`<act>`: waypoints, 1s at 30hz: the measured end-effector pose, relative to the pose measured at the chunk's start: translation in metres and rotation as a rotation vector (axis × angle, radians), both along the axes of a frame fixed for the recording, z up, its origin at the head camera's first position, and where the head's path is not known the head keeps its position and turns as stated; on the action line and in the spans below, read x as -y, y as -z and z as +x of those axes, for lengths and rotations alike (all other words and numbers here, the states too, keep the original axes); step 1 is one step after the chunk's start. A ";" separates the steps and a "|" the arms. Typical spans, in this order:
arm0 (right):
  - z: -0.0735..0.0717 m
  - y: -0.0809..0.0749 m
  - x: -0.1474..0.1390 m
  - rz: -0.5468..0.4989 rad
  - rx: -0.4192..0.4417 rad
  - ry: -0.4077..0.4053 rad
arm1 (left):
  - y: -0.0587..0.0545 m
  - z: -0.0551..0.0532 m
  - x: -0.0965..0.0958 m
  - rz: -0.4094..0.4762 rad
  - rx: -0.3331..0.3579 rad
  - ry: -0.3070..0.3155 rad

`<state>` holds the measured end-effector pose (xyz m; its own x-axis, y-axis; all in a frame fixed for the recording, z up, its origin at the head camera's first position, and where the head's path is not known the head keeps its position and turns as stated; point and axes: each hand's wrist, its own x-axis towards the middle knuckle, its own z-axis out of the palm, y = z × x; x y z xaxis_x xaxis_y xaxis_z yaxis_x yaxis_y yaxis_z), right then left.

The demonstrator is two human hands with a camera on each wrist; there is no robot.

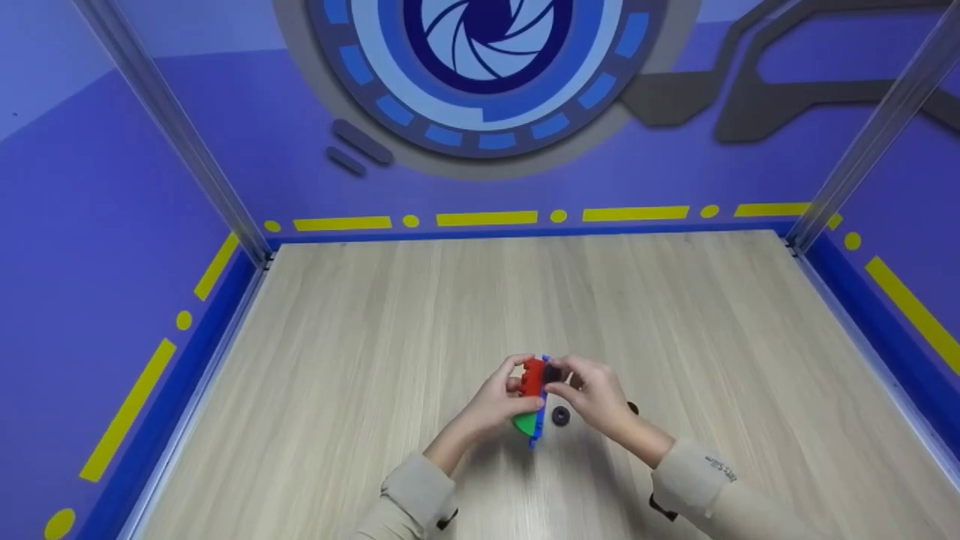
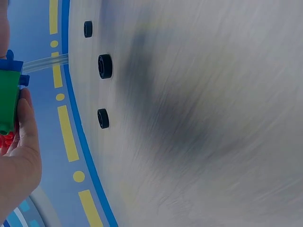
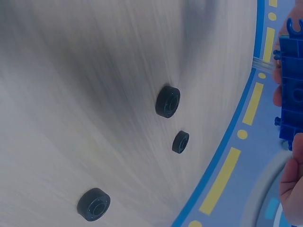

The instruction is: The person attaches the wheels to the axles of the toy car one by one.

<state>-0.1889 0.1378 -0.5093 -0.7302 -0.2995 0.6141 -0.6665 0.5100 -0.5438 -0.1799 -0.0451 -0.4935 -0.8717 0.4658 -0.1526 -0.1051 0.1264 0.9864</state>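
A toy vehicle with a red block part [image 1: 532,377], a green end [image 1: 526,424] and a blue chassis [image 3: 291,90] is tipped on its side above the table. My left hand [image 1: 496,399] grips it by the red part, thumb near the green end. At the chassis's underside, my right hand [image 1: 598,391] pinches a small dark piece [image 1: 553,373], likely a wheel; fingers partly cover it. Pegs and a hook-like end stand out on the blue chassis in the right wrist view. A black wheel [image 1: 561,416] lies on the table just below the right hand.
Three loose black wheels lie on the wooden table [image 1: 375,337] in the left wrist view, the middle one [image 2: 105,66] largest. In the head view, the right wrist partly hides a dark wheel [image 1: 633,407]. Blue-purple panels [image 1: 480,187] enclose the table's back and sides.
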 end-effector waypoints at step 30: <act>0.003 0.002 0.002 -0.068 -0.273 -0.023 | 0.003 -0.004 0.003 -0.119 -0.091 0.006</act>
